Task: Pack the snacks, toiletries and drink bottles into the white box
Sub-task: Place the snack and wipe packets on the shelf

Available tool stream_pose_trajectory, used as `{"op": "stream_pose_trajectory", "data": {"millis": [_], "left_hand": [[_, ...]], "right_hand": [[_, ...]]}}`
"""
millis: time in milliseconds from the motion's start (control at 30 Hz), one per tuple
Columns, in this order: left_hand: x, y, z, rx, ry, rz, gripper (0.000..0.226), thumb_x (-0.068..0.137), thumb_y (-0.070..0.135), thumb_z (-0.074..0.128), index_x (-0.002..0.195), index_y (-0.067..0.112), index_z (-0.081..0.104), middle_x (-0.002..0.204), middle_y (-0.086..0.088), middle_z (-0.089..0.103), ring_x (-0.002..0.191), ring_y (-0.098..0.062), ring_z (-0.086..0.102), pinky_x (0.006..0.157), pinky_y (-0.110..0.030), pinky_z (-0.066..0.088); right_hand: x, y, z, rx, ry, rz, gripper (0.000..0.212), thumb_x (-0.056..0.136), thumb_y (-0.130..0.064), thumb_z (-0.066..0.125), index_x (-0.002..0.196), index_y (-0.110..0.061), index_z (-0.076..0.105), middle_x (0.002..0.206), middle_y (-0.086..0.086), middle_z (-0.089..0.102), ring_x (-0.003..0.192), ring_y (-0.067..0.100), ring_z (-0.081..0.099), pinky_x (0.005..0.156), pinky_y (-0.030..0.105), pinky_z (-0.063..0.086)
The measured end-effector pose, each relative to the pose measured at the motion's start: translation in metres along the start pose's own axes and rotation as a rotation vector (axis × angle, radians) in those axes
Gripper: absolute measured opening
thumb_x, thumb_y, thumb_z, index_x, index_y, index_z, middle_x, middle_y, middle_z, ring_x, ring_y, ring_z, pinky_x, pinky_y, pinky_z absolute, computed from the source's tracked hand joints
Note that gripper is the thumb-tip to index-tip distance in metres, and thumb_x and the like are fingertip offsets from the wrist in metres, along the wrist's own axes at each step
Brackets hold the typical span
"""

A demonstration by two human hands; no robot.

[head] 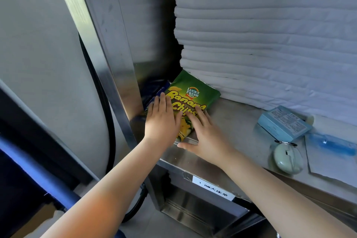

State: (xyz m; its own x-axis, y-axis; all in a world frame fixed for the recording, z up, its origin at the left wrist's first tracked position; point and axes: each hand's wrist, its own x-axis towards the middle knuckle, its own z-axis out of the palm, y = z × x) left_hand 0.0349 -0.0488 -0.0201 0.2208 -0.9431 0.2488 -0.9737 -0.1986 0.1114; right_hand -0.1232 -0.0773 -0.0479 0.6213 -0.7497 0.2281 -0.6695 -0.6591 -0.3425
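A black cable [104, 102] is running down the grey wall at the far left, beside the steel upright [116, 75] of a rack. Just right of that upright, a dark blue packet [154, 91] is standing wedged in the shelf's left corner; its print is too dark to read.

The left hand [161, 120] is lying flat, fingers straight and together, pressing on the left edge of a green snack bag [193, 91], with its fingertips reaching the blue packet. The bag is lying on the steel shelf [237, 120] in that left corner, its yellow lettering reading "LUCKY FRESH Banana Chips".

The right hand [206, 137] is pressing the bag's lower right part, fingers straight and spread, thumb lying along the shelf's front edge. Neither hand is curling round anything.

Behind the bag, a tall stack of folded white linen [270, 44] is filling the shelf. Below, a white label [213, 189] is showing "1.8M" and Chinese characters. Further right, a light blue box [284, 123] with fine, unreadable print, a pale green oval device [287, 158] and a blue item in clear wrapping [332, 144] are lying near each other.
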Motion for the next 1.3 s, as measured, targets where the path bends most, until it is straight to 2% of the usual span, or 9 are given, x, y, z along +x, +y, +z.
{"op": "stream_pose_trajectory", "data": {"millis": [100,333,467,633,733,833,967,1100,1300], "left_hand": [[-0.008,0.001,0.003,0.001,-0.006,0.021,0.073,0.096,0.053,0.021,0.148,0.005,0.010,0.157,-0.015,0.006,0.145,-0.028,0.004,0.116,-0.038,0.004],[-0.006,-0.005,0.006,0.012,-0.034,-0.031,0.075,0.094,0.056,0.022,0.148,0.004,0.011,0.157,-0.016,0.008,0.144,-0.029,0.005,0.116,-0.037,0.003],[-0.001,-0.006,0.005,0.002,-0.074,-0.048,0.075,0.095,0.056,0.021,0.148,0.004,0.011,0.157,-0.016,0.008,0.144,-0.028,0.005,0.116,-0.037,0.003],[0.005,-0.006,0.001,-0.023,-0.138,-0.063,0.072,0.096,0.053,0.019,0.148,0.004,0.010,0.156,-0.016,0.009,0.144,-0.029,0.006,0.116,-0.037,0.002],[0.012,-0.003,-0.003,0.053,-0.205,-0.088,0.083,0.092,0.063,0.015,0.148,0.001,0.008,0.156,-0.019,0.008,0.144,-0.032,0.007,0.115,-0.040,0.004],[0.014,-0.002,-0.005,0.161,-0.257,-0.109,0.102,0.083,0.076,0.011,0.147,-0.002,0.004,0.155,-0.022,0.006,0.143,-0.035,0.007,0.115,-0.041,0.003],[0.020,-0.001,-0.010,0.207,-0.326,-0.137,0.104,0.083,0.077,0.014,0.147,-0.004,0.000,0.155,-0.024,0.002,0.143,-0.036,0.006,0.116,-0.041,0.005],[0.023,0.002,-0.015,0.261,-0.395,-0.158,0.103,0.084,0.076,0.015,0.146,-0.005,-0.003,0.155,-0.024,-0.001,0.143,-0.037,0.004,0.116,-0.041,0.007],[0.025,0.007,-0.023,0.315,-0.458,-0.183,0.104,0.085,0.075,0.019,0.145,-0.007,-0.004,0.154,-0.026,-0.001,0.142,-0.038,0.006,0.115,-0.040,0.010]], "right_hand": [[0.008,0.001,-0.005,0.045,0.012,-0.003,0.089,0.074,-0.069,0.057,0.141,-0.014,0.037,0.154,0.016,0.023,0.142,0.037,0.021,0.108,0.050,0.033],[0.029,0.000,-0.016,0.044,-0.035,-0.095,0.079,0.078,-0.044,0.072,0.139,-0.005,0.041,0.149,0.021,0.032,0.140,0.036,0.026,0.112,0.048,0.030],[0.037,0.007,-0.028,-0.038,-0.118,-0.127,0.085,0.080,-0.059,0.060,0.147,-0.017,0.030,0.157,0.009,0.020,0.144,0.024,0.020,0.114,0.037,0.025],[0.036,0.020,-0.037,-0.185,-0.041,-0.162,0.087,0.080,-0.074,0.032,0.149,-0.022,0.024,0.159,0.005,0.012,0.146,0.022,0.010,0.113,0.032,0.007],[0.054,0.028,-0.035,-0.177,-0.100,-0.164,0.065,0.096,-0.053,0.029,0.151,-0.021,0.015,0.160,0.003,0.004,0.147,0.018,-0.001,0.112,0.026,-0.003],[0.076,0.032,-0.029,-0.233,-0.121,-0.183,0.052,0.102,-0.035,0.027,0.151,-0.019,0.018,0.160,0.004,0.005,0.147,0.018,-0.004,0.112,0.026,-0.008],[0.089,0.032,-0.022,-0.229,-0.170,-0.213,0.049,0.103,-0.033,0.027,0.149,-0.019,0.024,0.159,0.005,0.014,0.147,0.019,0.003,0.115,0.029,-0.007],[0.102,0.042,-0.033,-0.245,-0.154,-0.240,0.052,0.100,-0.034,0.036,0.148,-0.017,0.027,0.157,0.007,0.020,0.145,0.022,0.014,0.117,0.033,0.007],[0.110,0.053,-0.029,-0.282,-0.149,-0.183,0.051,0.103,-0.033,0.024,0.150,-0.015,0.019,0.159,0.008,0.010,0.147,0.019,0.004,0.116,0.029,-0.003]]}}
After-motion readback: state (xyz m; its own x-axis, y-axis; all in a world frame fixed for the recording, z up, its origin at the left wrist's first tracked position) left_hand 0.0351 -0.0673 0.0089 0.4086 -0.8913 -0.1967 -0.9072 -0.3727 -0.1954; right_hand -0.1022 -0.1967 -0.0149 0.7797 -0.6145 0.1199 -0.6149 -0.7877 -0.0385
